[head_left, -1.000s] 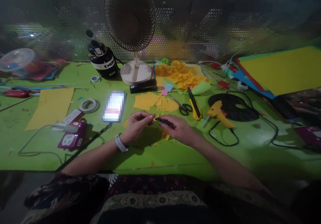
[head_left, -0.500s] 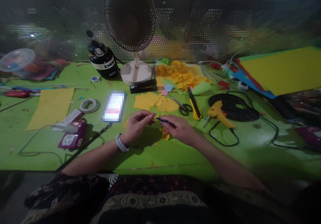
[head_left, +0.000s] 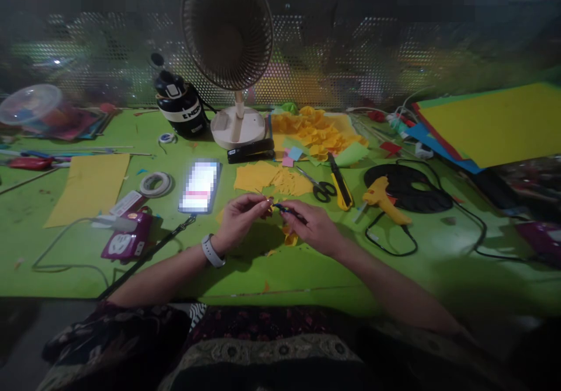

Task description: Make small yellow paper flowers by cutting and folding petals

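My left hand (head_left: 240, 214), with a pale watch band on its wrist, pinches a small piece of yellow paper (head_left: 272, 200) between thumb and fingertips. From the other side, my right hand (head_left: 316, 225) grips a thin dark tool with a blue tip (head_left: 284, 208), its point at the yellow piece. Most of the tool is hidden by the fingers, so its kind is unclear. Beneath the hands lies a folded bit of yellow-orange paper (head_left: 290, 238). Just beyond them are cut yellow sheets (head_left: 256, 176) and black-handled scissors (head_left: 324, 191).
A yellow cutter (head_left: 342, 186) and a yellow glue gun (head_left: 384, 199) with its cord lie to the right. A lit phone (head_left: 199, 186), a tape roll (head_left: 156, 184) and a purple device (head_left: 128, 236) are on the left. Behind stand a fan (head_left: 238, 127), a bottle (head_left: 182, 110) and heaped orange paper pieces (head_left: 318, 131).
Both hands stay in nearly the same place. The fingertips and the tool's tip have shifted only very slightly around the yellow piece.
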`<action>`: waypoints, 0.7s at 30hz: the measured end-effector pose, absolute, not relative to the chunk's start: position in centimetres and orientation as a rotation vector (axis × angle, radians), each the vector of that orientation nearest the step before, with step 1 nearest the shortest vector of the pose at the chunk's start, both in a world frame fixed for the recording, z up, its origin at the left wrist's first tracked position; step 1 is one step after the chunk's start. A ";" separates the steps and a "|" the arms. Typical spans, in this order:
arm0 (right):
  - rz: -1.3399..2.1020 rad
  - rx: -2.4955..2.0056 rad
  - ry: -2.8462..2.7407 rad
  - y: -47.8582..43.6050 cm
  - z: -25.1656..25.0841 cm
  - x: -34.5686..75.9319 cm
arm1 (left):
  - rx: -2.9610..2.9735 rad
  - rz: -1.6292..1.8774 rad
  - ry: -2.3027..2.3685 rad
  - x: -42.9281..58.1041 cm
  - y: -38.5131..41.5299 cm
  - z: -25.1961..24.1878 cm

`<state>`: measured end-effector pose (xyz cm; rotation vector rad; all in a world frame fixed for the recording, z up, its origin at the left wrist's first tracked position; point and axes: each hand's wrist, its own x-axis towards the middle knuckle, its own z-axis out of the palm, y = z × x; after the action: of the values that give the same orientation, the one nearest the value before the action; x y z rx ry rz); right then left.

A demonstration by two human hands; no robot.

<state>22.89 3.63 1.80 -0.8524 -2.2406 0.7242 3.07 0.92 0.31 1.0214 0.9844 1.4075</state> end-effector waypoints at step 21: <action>1.095 -0.909 -2.246 3.6 2.5 23.1 | 1.046 1.385 0.976 3.3 0.8 1.0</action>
<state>23.10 3.65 2.52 -0.9092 -2.2456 1.0946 3.26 0.75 0.96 1.0456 0.9764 1.3849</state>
